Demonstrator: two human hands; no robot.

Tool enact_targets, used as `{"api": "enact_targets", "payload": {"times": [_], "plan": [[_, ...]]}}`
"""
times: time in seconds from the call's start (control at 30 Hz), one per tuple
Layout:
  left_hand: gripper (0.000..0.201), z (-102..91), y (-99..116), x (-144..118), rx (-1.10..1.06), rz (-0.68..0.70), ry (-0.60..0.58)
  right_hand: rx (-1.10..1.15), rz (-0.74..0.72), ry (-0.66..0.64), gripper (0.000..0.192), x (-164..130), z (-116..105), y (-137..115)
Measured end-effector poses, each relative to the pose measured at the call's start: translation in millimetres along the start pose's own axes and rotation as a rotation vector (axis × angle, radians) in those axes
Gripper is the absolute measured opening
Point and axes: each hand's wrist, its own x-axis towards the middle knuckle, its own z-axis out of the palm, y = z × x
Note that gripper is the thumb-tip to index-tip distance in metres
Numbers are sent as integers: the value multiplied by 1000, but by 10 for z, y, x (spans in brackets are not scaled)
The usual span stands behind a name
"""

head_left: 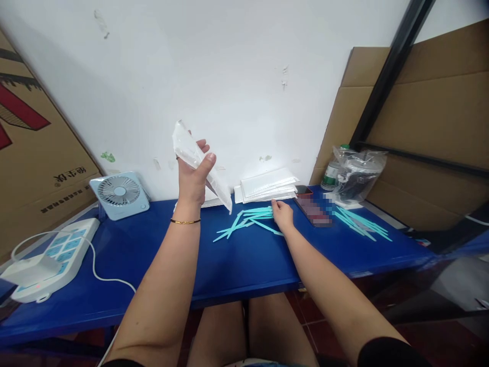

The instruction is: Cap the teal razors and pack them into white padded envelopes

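My left hand is raised above the blue table and grips a clear plastic sleeve that slants down to the right. My right hand rests palm-down on the table, its fingers on a loose pile of thin turquoise strips. Just behind that hand lies a stack of white packets against the wall.
A small light-blue fan stands at the back left, a white power strip with its cable at the far left. A phone, more turquoise strips, a plastic bag and a bottle sit at right. Cardboard boxes flank both sides.
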Motion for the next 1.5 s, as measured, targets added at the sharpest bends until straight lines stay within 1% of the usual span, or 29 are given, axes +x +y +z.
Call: {"api": "enact_targets", "payload": {"times": [0.1, 0.13, 0.2, 0.27, 0.37, 0.43, 0.5, 0.53, 0.57, 0.6, 0.63, 0.67, 0.7, 0.73, 0.77, 0.8, 0.87, 0.93, 1.0, 1.1, 1.17, 1.23, 1.3, 1.37, 1.43, 1.5], "plan": [[74, 43, 13, -18, 65, -4, -58, -38, -30, -21, 47, -33, 5, -32], [74, 36, 8, -27, 139, 3, -93, -55, -40, -38, 47, -44, 7, -39], [78, -28, -30, -53, 395, 9, -203, -80, -63, -84, 47, -64, 10, -50], [84, -163, -127, -104, 748, -22, -352, -100, -88, -136, 45, -81, 12, -60], [86, -458, -376, -249, 1212, -172, -568, -108, -135, -207, 44, -104, 11, -84], [92, -667, -566, -380, 1413, -310, -661, -96, -174, -232, 42, -115, 9, -103], [102, -828, -726, -507, 1497, -426, -755, -71, -215, -242, 39, -117, 1, -120], [109, -875, -786, -564, 1517, -463, -786, -55, -228, -248, 38, -113, -7, -126], [112, -892, -832, -614, 1530, -475, -783, -33, -235, -258, 37, -106, -17, -131], [111, -877, -866, -659, 1530, -464, -761, -6, -234, -273, 36, -96, -31, -133], [104, -832, -891, -700, 1523, -436, -728, 26, -227, -292, 36, -85, -46, -132], [93, -759, -911, -739, 1511, -401, -697, 62, -216, -313, 35, -73, -64, -130], [80, -666, -927, -777, 1505, -372, -673, 99, -206, -335, 33, -63, -82, -125], [66, -564, -943, -815, 1511, -362, -675, 133, -202, -356, 30, -54, -100, -119], [56, -461, -958, -852, 1514, -389, -716, 160, -205, -378, 26, -49, -117, -113], [50, -369, -970, -886, 1523, -417, -750, 180, -212, -397, 23, -46, -133, -106], [37, -243, -980, -940, 1541, -468, -782, 212, -222, -436, 20, -45, -165, -94], [26, -221, -949, -964, 1544, -530, -790, 246, -214, -481, 20, -46, -200, -87], [20, -291, -871, -952, 1537, -582, -788, 277, -196, -527, 18, -45, -238, -85], [20, -470, -705, -875, 1531, -586, -737, 299, -192, -567, 16, -46, -284, -98], [22, -543, -627, -810, 1509, -521, -691, 309, -222, -592, 16, -63, -292, -130], [22, -524, -630, -768, 1445, -429, -698, 323, -275, -640, 16, -94, -291, -183], [22, -420, -720, -774, 1355, -365, -758, 347, -318, -666, 18, -130, -315, -238], [24, -283, -865, -829, 1301, -336, -821, 351, -337, -617, 22, -165, -405, -253], [28, -179, -1011, -919, 1235, -317, -893, 292, -359, -557, 27, -205, -574, -195], [38, -139, -1118, -1016, 1129, -268, -982, 178, -385, -587, 28, -271, -783, -72]]}}
